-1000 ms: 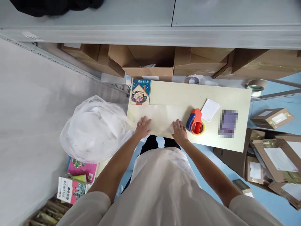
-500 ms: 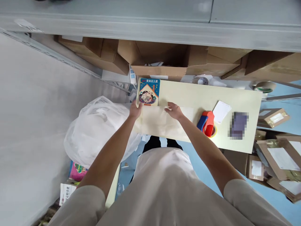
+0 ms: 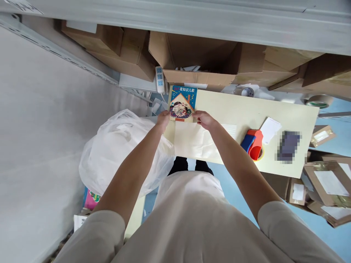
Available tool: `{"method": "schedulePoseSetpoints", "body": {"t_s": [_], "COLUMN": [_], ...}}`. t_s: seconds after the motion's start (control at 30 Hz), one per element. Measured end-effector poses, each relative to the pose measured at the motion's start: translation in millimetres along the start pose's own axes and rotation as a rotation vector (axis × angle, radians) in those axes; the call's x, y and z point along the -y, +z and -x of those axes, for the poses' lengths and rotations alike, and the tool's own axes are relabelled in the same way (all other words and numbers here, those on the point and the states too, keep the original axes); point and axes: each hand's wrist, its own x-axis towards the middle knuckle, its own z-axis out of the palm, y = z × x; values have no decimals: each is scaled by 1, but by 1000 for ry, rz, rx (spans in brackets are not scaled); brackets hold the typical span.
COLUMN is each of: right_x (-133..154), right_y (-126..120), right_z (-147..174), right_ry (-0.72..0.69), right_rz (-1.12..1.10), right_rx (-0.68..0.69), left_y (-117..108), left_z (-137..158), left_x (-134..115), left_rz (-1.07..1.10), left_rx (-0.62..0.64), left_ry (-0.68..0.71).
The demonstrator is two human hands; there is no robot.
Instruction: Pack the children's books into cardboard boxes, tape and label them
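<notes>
A blue and cream children's book (image 3: 182,104) with an illustrated cover is at the far left of the pale table (image 3: 274,109). My left hand (image 3: 163,119) grips its left edge near the lower corner. On the opposite side, my right hand (image 3: 203,118) pinches the lower right corner between thumb and fingers. Just below the book, a flat whitish sheet or bag (image 3: 197,142) lies on the table, partly under my right forearm. I cannot tell whether the book touches the table.
A red and blue tape dispenser (image 3: 252,144), white cards (image 3: 270,129) and a blurred dark object (image 3: 289,146) lie to the right. Left is a large white plastic bag (image 3: 115,153). Cardboard boxes (image 3: 200,77) and a power strip (image 3: 160,79) line the back. Packed parcels (image 3: 327,182) are piled on the right.
My right hand has moved from above the whitish sheet to the book's right corner and closed on it. My left hand stays at the left edge. The view has shifted slightly.
</notes>
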Motion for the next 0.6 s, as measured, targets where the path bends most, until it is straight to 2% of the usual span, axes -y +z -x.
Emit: {"method": "schedulePoseSetpoints", "body": {"t_s": [0.13,0.2,0.33,0.47,0.6], "right_x": [3,5,2,-16,-51], "right_y": [6,9,9,-12,-52], "right_z": [0,2,16,52,102], "right_ry": [-33,-62,-113,-142,-180], "right_rz": [-74,-126,-246,-267,-258], "right_rx": [-13,-34,11,19,-48], "left_y": [-6,-8,-11,0,34], "left_z": [2,6,23,63,117], "left_x": [-15,-22,-29,-25,-7], "left_rz": [85,149,276,294,214], "left_rx": [54,89,171,197,236], "left_ry": [-54,-50,-16,0,-7]}}
